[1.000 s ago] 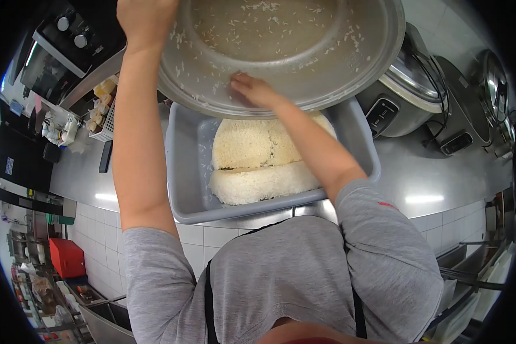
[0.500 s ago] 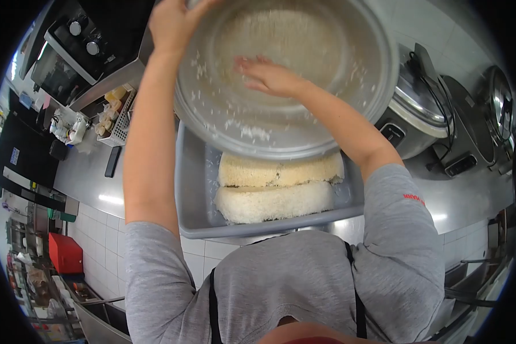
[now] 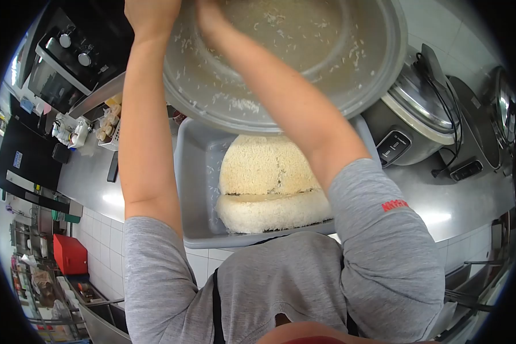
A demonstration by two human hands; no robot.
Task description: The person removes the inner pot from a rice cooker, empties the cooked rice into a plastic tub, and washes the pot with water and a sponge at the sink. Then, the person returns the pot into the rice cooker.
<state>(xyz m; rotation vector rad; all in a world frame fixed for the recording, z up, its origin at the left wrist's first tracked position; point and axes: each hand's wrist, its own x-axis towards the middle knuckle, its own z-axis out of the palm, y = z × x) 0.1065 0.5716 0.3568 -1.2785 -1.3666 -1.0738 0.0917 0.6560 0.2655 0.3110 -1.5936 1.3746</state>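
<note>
A large metal cooking pot [image 3: 378, 54], tilted with its mouth facing me, has stray rice grains stuck on its inner wall. My left hand [image 3: 152, 14] grips its upper left rim; the fingertips are cut off by the frame's top. Inside the pot, by its left wall, is my right hand [image 3: 209, 20], its fingers out of sight. Beneath the pot sits a grey plastic tub [image 3: 192, 178] holding a big moulded mass of cooked rice [image 3: 264, 166], cracked across, with the front piece [image 3: 275, 212] split from the rest. My right forearm covers part of the rice.
To the right on the steel counter [image 3: 424, 195] stand a rice cooker [image 3: 407, 120] and its cables, with another appliance beside it. At left are a black oven [image 3: 63, 69], a white basket [image 3: 112, 137] of packages and a dark object on the counter. A red box [image 3: 70, 254] is lower left.
The pot has risen and tilted, showing more of the rice mass below. My right hand has moved from the pot's middle up and left to its wall; my left hand has shifted up and left.
</note>
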